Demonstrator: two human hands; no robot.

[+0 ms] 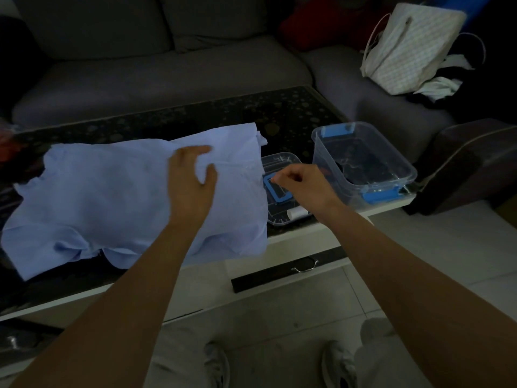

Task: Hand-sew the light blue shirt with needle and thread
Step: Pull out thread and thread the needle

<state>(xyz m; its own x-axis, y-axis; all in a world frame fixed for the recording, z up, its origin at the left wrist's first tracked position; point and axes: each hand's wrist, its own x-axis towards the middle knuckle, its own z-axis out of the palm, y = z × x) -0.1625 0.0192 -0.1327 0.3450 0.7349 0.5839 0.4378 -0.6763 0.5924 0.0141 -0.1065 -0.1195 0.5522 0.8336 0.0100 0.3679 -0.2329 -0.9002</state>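
Observation:
The light blue shirt (112, 191) lies spread on the dark table (251, 113). My left hand (190, 180) rests on the shirt's right part, fingers spread and thumb apart, with a raised fold of cloth between them. My right hand (302, 186) hovers just past the shirt's right edge, thumb and forefinger pinched on something very thin that looks like the needle, barely visible in the dim light. A white thread spool (298, 212) lies on a clear lid (279, 161) with a blue handle, under my right hand.
A clear plastic box (391, 152) with blue latches stands at the table's right end. A drawer with a metal handle (305, 267) sits below the table edge. A grey sofa (167, 74) and a pale bag (405, 49) are behind.

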